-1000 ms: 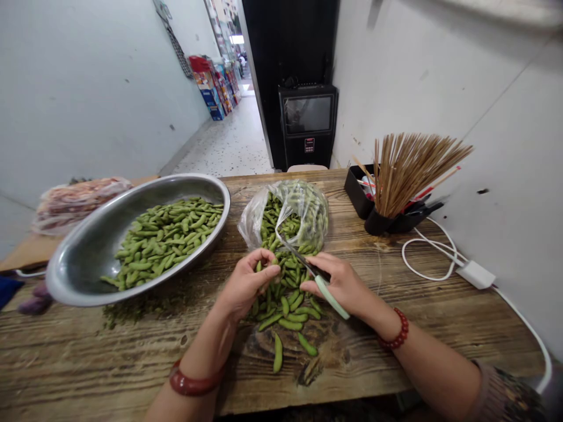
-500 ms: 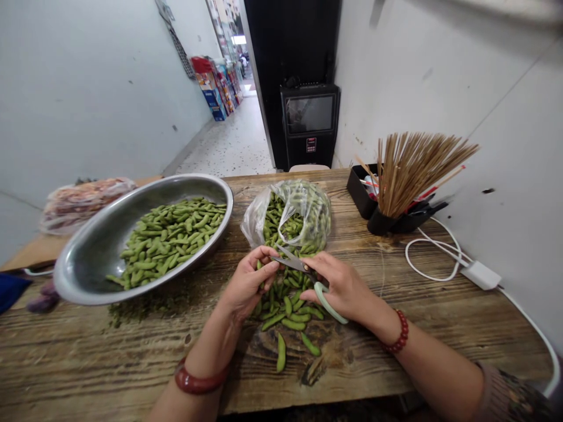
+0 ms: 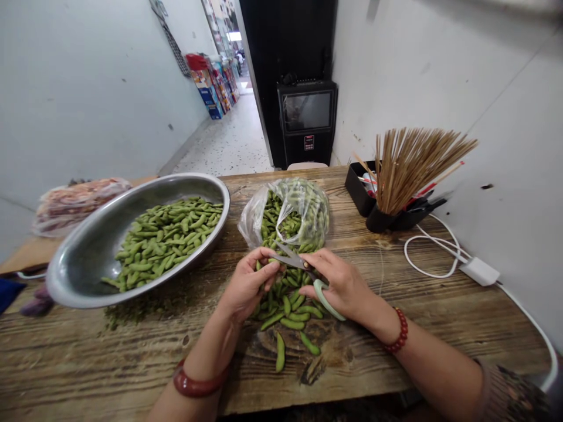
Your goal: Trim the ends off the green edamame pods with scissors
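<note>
1. Near the centre of the frame, the left hand [image 3: 248,282] is closed, thumb against fingers, apparently pinching a slim green bean pod [image 3: 258,265]; the right hand [image 3: 341,284] grips the steel scissors with a pale green handle loop [image 3: 295,262], blades parted at the left fingertips.

2. Just below the hands, loose green pods [image 3: 296,317] lie on the brown wood-grained table [image 3: 373,369]; more fill the clear plastic bag [image 3: 314,205] at upper centre and lie in the wide silvery metal basin [image 3: 90,264] at left.

3. For a clean snip, it seems best to expose only the pod's end, keep thumb and fingertips behind the blades and cut squarely; a slip could nick skin.

4. Under the left fingers, most of the pinched pod is hidden, so which end faces the blades is unclear. The right fingers cover part of the scissors; the left forearm runs off the bottom edge.
</note>
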`<state>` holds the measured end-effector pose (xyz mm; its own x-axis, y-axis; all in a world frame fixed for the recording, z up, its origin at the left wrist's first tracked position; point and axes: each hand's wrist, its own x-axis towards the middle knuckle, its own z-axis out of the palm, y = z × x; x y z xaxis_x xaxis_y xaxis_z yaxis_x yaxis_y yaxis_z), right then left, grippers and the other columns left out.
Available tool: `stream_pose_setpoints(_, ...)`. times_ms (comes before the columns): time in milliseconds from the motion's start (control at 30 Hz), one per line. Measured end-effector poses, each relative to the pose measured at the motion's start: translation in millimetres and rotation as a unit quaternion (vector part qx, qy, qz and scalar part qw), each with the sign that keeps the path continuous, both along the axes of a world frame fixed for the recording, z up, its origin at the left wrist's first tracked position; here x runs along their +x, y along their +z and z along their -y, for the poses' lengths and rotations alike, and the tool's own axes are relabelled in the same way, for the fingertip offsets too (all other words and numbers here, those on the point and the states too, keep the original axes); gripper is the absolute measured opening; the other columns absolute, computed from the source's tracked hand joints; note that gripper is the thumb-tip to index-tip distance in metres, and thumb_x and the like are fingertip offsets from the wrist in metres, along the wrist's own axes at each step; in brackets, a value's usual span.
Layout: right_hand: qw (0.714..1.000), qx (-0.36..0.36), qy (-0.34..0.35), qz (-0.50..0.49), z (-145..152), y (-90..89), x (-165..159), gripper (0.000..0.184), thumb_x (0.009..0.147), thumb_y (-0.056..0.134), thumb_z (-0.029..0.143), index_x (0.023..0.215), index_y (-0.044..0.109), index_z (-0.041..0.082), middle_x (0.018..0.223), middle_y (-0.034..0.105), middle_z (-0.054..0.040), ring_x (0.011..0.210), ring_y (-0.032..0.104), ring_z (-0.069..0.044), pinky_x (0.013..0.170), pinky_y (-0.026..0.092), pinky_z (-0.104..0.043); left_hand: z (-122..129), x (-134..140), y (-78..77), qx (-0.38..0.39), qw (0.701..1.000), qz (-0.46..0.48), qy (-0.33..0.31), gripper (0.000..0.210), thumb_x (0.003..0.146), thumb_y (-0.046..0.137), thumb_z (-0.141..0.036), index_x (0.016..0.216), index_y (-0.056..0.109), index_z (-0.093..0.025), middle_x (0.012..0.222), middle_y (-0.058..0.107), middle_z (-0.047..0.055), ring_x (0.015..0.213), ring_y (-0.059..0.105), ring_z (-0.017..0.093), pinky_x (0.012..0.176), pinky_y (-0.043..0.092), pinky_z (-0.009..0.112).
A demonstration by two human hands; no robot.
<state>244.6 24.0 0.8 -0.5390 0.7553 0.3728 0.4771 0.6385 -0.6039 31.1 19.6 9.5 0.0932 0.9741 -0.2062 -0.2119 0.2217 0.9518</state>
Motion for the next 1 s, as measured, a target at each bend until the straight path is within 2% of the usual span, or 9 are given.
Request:
stream_pose_setpoints(167,1.0,-0.003,0.01,-0.011,-2.5,-2.5,0.1,0.057,0.081,0.069,0.04,0.131,0.049,0.02,0.106,0.06,-0.01,0.094,0.06,-0.023,0.081,0.052,-0.036,-1.2,-2.2,-0.8,-0.001,0.999,0.041,0.021,0.025,0.071,0.075,-0.026,0.087,0.058,-0.016,0.067,0.064,-0.001,0.039,0.037,0.001,0.038,0.019,0.013)
stream_pose_setpoints(433,1.0,0.008,0.021,-0.007,-2.9,-7.7,-0.3,0.058,0.08,0.069,0.041,0.131,0.048,0.021,0.106,0.06,-0.0104,0.095,0.06,-0.024,0.082,0.052,-0.038,0.7,1.1,-2.0,-0.001,1.0,0.006,0.0,0.024,0.07,0.076,-0.025,0.088,0.065,-0.015,0.063,0.062,-0.001,0.04,0.039,0.001,0.039,0.022,0.013)
stream_pose_setpoints(733,1.0,0.014,0.025,-0.006,-1.8,-5.7,0.1,0.058,0.08,0.071,0.038,0.131,0.048,0.021,0.104,0.06,-0.0102,0.094,0.06,-0.024,0.082,0.052,-0.037,1.1,5.5,1.0,0.005,1.0,0.015,0.011,0.022,0.067,0.079,-0.026,0.082,0.068,-0.015,0.057,0.061,-0.003,0.039,0.039,0.001,0.039,0.026,0.012)
stream_pose_setpoints(1000,1.0,0.001,0.029,0.004,-0.9,-1.9,-0.7,0.06,0.078,0.072,0.037,0.13,0.049,0.019,0.104,0.059,-0.0105,0.094,0.059,-0.023,0.082,0.051,-0.037,1.5,3.6,-2.5,0.015,1.0,0.016,-0.012,0.023,0.067,0.079,-0.03,0.081,0.068,-0.015,0.063,0.066,0.001,0.04,0.04,0.002,0.039,0.026,0.013)
